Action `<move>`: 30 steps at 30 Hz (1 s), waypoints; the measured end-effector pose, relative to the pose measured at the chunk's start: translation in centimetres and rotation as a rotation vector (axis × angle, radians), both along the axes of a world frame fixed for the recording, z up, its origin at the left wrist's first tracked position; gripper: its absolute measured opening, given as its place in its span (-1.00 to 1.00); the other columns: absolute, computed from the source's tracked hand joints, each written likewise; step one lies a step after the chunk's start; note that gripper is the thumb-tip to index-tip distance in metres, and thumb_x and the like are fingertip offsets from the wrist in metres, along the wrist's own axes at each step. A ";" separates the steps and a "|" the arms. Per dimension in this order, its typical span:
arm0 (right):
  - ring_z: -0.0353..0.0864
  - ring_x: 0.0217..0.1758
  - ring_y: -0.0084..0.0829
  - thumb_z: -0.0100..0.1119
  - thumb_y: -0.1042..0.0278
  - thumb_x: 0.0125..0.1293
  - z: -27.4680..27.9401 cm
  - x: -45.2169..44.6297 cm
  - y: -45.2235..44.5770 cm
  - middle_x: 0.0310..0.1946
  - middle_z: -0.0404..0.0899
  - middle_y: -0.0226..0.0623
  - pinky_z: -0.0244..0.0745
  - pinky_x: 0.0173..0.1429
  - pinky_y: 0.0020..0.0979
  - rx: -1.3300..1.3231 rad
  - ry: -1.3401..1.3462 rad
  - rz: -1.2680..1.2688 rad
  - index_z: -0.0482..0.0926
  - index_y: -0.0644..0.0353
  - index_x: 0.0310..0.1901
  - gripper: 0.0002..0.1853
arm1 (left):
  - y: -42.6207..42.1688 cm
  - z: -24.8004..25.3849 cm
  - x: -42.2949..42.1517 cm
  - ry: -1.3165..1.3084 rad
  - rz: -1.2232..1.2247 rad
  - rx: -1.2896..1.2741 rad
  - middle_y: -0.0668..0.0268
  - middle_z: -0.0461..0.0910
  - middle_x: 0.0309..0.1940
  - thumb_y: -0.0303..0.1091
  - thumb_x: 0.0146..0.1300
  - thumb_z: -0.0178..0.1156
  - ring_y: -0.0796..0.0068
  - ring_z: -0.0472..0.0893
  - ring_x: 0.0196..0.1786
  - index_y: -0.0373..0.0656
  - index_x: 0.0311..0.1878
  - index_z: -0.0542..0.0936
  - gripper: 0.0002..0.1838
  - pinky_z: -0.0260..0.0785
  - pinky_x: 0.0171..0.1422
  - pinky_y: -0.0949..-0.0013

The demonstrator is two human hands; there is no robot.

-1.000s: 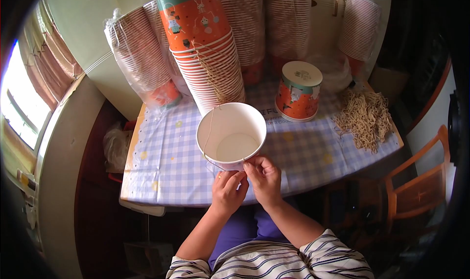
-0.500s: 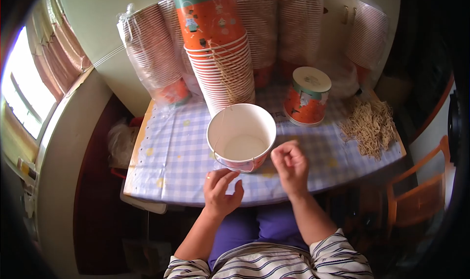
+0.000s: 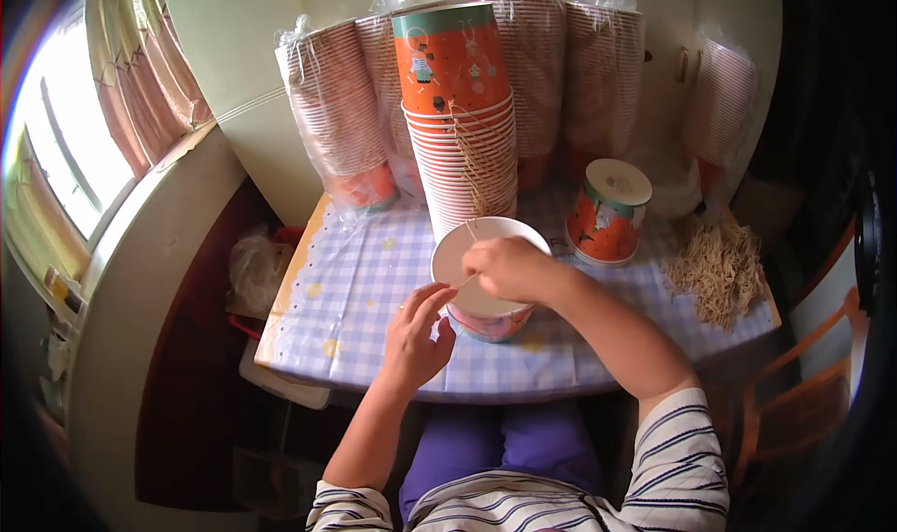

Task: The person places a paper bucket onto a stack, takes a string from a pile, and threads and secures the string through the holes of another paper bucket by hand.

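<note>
A white-lined paper bucket [image 3: 493, 327] stands upright on the checked tablecloth in front of me. My right hand [image 3: 516, 269] reaches over its mouth, the fingers pinched on a thin cord [image 3: 466, 283] and hiding part of the opening. My left hand [image 3: 415, 336] is at the bucket's left front rim, its fingers stretched out and thumb apart; the fingertips lie close to the cord, and whether they touch it I cannot tell. Right behind the bucket rises a tall stack of nested orange-and-green buckets [image 3: 458, 149], with tan cords [image 3: 475, 168] hanging down its side.
An upside-down orange bucket [image 3: 603, 222] stands at the right, beside a heap of tan cords [image 3: 721, 270]. Several plastic-wrapped bucket stacks [image 3: 332, 102] line the back. A wooden chair [image 3: 808, 383] is at the lower right, a window [image 3: 79, 149] at the left.
My right hand has moved left from beside the bucket to over its mouth, with the cord pinched. My left hand has shifted slightly up toward the rim. The camera view has shifted a little.
</note>
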State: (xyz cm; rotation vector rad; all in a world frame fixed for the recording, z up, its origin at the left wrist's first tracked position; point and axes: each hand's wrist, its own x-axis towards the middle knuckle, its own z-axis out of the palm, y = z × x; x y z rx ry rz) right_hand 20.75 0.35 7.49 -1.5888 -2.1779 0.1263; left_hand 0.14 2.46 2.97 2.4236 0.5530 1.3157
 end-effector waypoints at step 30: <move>0.49 -0.31 -0.66 0.19 0.33 0.35 -12.2 -1.8 -9.4 -0.33 0.59 -0.42 0.41 -0.19 -0.57 -0.028 1.434 -0.149 0.61 0.25 -0.16 -0.83 | -3.4 4.2 3.5 0.247 0.035 0.217 0.34 0.58 -0.22 -0.41 -0.08 0.35 0.25 0.51 -0.08 -0.08 -0.25 0.65 -0.75 0.28 0.03 0.21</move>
